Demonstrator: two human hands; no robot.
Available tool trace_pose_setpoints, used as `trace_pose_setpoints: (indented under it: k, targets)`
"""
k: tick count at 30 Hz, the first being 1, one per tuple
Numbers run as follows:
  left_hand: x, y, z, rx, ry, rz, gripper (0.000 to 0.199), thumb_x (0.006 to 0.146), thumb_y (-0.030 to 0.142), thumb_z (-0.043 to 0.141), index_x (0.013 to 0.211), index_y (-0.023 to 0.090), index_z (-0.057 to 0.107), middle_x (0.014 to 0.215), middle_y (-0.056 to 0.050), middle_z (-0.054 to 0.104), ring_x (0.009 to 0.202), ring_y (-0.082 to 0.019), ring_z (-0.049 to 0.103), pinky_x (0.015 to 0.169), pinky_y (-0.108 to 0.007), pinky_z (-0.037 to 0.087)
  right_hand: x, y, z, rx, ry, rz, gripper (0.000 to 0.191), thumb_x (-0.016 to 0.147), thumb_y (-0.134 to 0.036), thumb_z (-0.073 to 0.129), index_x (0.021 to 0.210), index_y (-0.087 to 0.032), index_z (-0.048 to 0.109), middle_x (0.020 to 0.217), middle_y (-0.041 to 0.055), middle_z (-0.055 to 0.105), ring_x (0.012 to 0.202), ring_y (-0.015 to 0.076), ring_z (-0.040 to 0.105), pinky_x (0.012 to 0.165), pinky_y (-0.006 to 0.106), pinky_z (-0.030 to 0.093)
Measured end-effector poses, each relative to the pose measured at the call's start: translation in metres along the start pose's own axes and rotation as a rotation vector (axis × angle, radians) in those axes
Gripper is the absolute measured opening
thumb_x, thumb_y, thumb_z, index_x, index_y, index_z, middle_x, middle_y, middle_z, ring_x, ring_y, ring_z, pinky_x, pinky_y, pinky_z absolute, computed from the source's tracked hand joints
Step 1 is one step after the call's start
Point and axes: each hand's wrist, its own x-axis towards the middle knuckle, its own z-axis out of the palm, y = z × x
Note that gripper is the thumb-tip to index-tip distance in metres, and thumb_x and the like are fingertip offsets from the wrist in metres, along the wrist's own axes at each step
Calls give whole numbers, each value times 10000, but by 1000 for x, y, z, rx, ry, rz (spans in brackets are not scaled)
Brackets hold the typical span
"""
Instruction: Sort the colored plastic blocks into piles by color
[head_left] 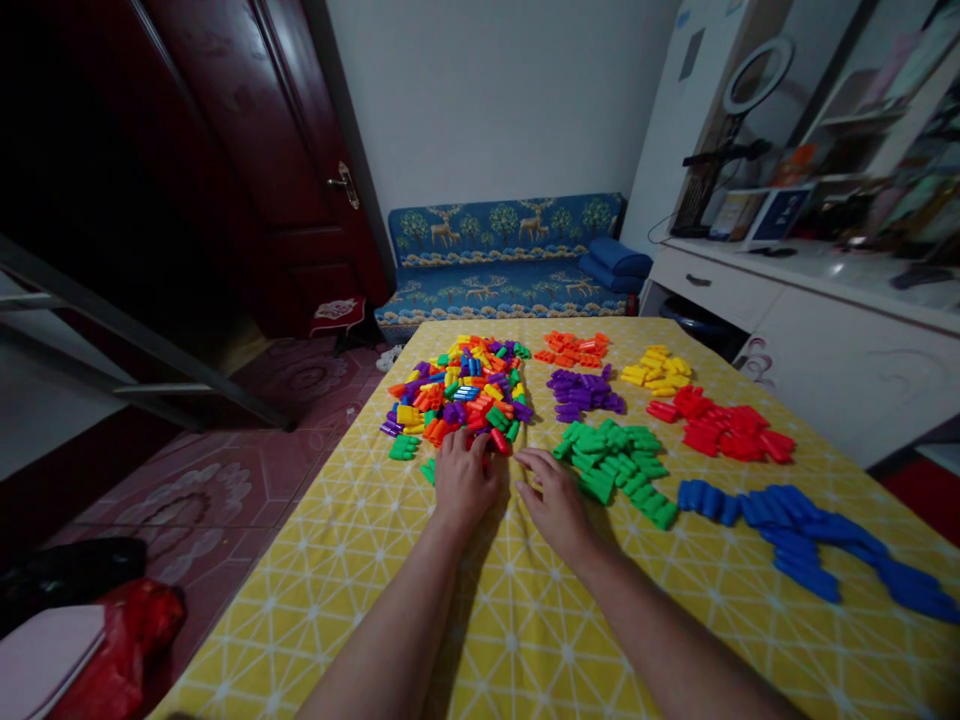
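Note:
A mixed pile of bullet-shaped plastic toy blocks (480, 385) in several colours lies ahead on the table. At its near edge, my left hand (465, 480) has its fingers bent down, with a bit of a red toy block (487, 461) showing between thumb and forefinger. Another red block (499, 441) lies just past the fingertips. My right hand (553, 497) is beside the green blocks (615, 465), its fingers loosely curved and thumb apart, with nothing visible between them. Loose green blocks (404, 447) lie left of my left hand.
Single-colour groups spread over the right side: orange (572, 349), purple (585, 392), yellow (658, 371), red (727, 425) and blue (814, 540). A yellow patterned cloth (360, 580) covers the table. Beyond stands a blue sofa (487, 285); a white cabinet (847, 350) is at right.

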Motion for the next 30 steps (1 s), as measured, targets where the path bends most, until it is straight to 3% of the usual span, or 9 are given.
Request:
trace_pose_setpoints:
  k: [5,10,12,16,20,24,26,30]
  targets:
    - [1,-9,4,-133,49,22,279,849,155,512,1054,187,699,1026,-117,674,1000,-277,557,892,-426,473,1,1,-1,-8,8,-12,374,776,-76,538,1108,-221,631,1139,81,648,1073,219,609,962,404,507]
    - [3,-12,2,-561,156,-69,223,887,219,507,1006,183,693,1009,-96,710,962,-244,648,857,-387,521,1,1,-2,35,11,-8,362,799,-89,531,1122,-222,626,1132,82,642,1039,215,619,889,380,543]
    - [3,-7,-1,-802,122,-144,247,911,313,515,1058,182,666,1034,-97,716,954,-239,676,828,-373,548,1,0,-2,78,8,-4,365,823,-108,524,1157,-226,612,1133,82,635,997,203,629,836,359,562]
    - [0,4,-5,-1221,-48,-314,481,914,522,487,1258,190,541,1109,-113,696,836,-233,715,721,-376,594,0,-6,-3,162,-23,-20,501,852,-148,542,1336,-269,504,1208,82,607,954,181,631,741,313,578]
    - [-2,8,-8,-1135,-95,-226,523,929,514,477,1353,209,473,1210,-112,665,1034,-251,673,884,-390,551,0,-14,-5,151,-85,-94,611,868,-175,556,1442,-310,396,1329,81,555,1052,190,614,805,326,570]
    - [-4,10,-13,-964,-169,-50,478,976,438,412,1402,222,431,1212,-94,678,1139,-228,623,1019,-390,453,1,-13,-5,48,-74,-125,449,852,-148,545,1285,-264,580,1251,81,625,1113,213,608,944,380,514]
    - [-5,11,-14,-934,-196,-31,465,990,404,383,1420,226,405,1202,-91,685,1115,-215,635,991,-378,470,1,-11,-3,13,-56,-74,396,821,-131,551,1193,-241,632,1139,74,682,998,212,658,877,367,537]
    - [-4,9,-10,-815,-86,4,386,985,327,393,1332,205,509,1200,-104,680,1110,-213,630,970,-373,481,2,-7,-2,69,48,70,212,855,-215,532,1023,-221,660,922,52,728,770,194,686,709,317,552]
